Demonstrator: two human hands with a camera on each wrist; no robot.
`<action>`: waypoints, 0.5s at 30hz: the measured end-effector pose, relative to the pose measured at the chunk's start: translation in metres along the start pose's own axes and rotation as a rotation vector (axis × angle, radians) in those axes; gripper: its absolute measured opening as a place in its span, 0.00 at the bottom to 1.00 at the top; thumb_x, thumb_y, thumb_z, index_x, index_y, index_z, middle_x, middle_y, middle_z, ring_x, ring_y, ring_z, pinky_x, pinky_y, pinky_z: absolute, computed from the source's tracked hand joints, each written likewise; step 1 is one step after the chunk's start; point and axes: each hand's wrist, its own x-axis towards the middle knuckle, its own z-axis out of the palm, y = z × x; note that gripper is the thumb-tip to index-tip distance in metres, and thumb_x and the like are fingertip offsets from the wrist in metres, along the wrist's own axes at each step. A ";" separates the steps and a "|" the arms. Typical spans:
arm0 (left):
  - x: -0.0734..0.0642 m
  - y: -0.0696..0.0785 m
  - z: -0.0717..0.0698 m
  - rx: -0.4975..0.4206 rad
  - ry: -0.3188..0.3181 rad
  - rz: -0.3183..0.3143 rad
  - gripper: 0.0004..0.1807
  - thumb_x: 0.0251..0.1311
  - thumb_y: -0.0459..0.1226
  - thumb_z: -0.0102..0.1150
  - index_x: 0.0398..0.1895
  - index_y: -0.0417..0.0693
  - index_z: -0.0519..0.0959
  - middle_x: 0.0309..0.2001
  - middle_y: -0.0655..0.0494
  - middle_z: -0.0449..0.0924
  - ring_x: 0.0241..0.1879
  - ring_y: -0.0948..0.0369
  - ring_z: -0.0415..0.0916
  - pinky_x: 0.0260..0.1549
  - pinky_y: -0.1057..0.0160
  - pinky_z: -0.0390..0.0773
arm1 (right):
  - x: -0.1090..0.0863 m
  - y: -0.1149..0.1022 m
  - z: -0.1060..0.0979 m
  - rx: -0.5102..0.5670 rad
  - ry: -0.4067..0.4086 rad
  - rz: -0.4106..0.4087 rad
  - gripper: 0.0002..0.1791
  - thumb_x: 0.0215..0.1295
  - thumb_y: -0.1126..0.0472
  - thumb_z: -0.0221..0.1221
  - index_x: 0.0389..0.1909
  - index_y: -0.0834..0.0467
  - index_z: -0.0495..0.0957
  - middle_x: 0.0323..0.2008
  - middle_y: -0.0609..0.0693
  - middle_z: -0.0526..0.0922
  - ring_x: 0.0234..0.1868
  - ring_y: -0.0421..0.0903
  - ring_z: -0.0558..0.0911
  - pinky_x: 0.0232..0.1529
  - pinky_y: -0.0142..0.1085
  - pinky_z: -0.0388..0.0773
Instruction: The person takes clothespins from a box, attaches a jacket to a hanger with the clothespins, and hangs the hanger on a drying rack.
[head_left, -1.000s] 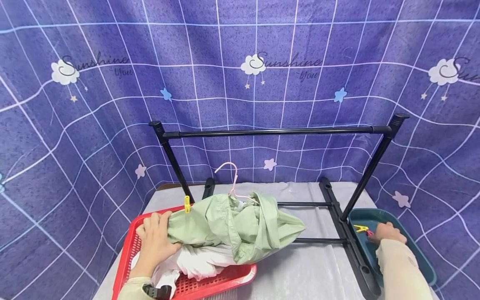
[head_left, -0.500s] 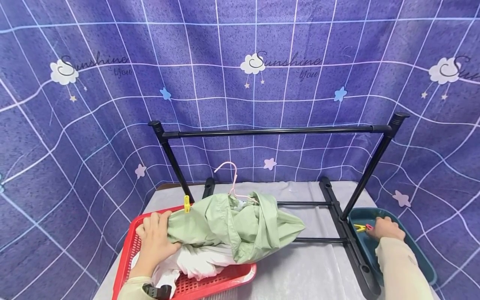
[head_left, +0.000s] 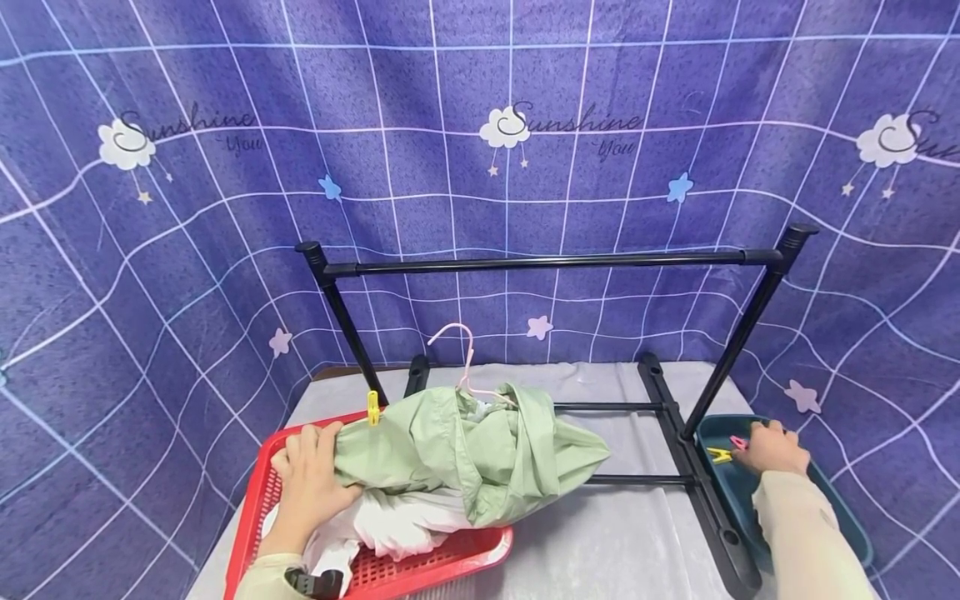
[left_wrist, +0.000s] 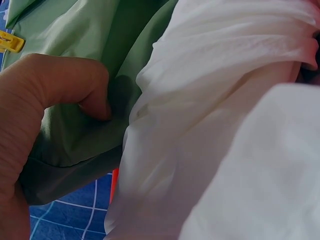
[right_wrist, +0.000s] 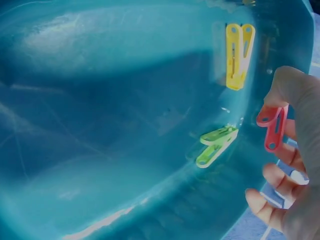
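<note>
My left hand [head_left: 311, 475] holds the left end of a light green garment [head_left: 420, 442], its thumb in front of the cloth in the left wrist view. A yellow clothespin [head_left: 373, 410] is clipped on the garment's upper edge near that hand. The hook of a pink hanger [head_left: 470, 358] rises from the bunched cloth. Over a teal tray [head_left: 851, 521] at the right, my right hand [head_left: 777, 450] pinches a red clothespin [right_wrist: 273, 132]. Inside the tray lie a yellow clothespin [right_wrist: 239, 57] and a green clothespin [right_wrist: 217, 145].
Under the garment stands a red basket [head_left: 251, 521] with white cloth [head_left: 408, 527] in it. A black rack with a crossbar [head_left: 555, 264] rises behind; its right foot [head_left: 708, 492] runs beside the tray. A patterned blue curtain [head_left: 585, 92] hangs at the back.
My right hand, with the red clothespin, has lifted slightly up the tray, and that clothespin now shows apart from the yellow one. The left hand and garment stay as they were.
</note>
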 end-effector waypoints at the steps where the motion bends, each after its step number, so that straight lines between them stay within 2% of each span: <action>1: 0.000 0.000 0.000 -0.001 0.001 0.000 0.53 0.09 0.41 0.78 0.54 0.40 0.69 0.38 0.42 0.64 0.38 0.42 0.57 0.33 0.42 0.53 | 0.001 -0.001 -0.001 -0.005 -0.003 0.000 0.41 0.52 0.48 0.66 0.52 0.79 0.67 0.46 0.78 0.66 0.49 0.80 0.66 0.40 0.71 0.70; 8: 0.000 0.001 -0.001 -0.005 -0.003 -0.002 0.53 0.09 0.41 0.78 0.54 0.39 0.69 0.38 0.42 0.64 0.37 0.42 0.57 0.32 0.42 0.53 | 0.000 -0.005 -0.008 -0.018 0.003 -0.012 0.41 0.52 0.48 0.67 0.51 0.81 0.67 0.44 0.78 0.66 0.48 0.79 0.66 0.40 0.71 0.69; 15: 0.000 0.001 -0.001 -0.004 0.011 0.007 0.52 0.09 0.41 0.78 0.54 0.39 0.70 0.38 0.42 0.64 0.37 0.41 0.57 0.32 0.42 0.53 | 0.000 -0.004 -0.011 -0.023 0.046 -0.024 0.40 0.50 0.49 0.69 0.50 0.80 0.68 0.43 0.77 0.67 0.48 0.78 0.66 0.40 0.72 0.68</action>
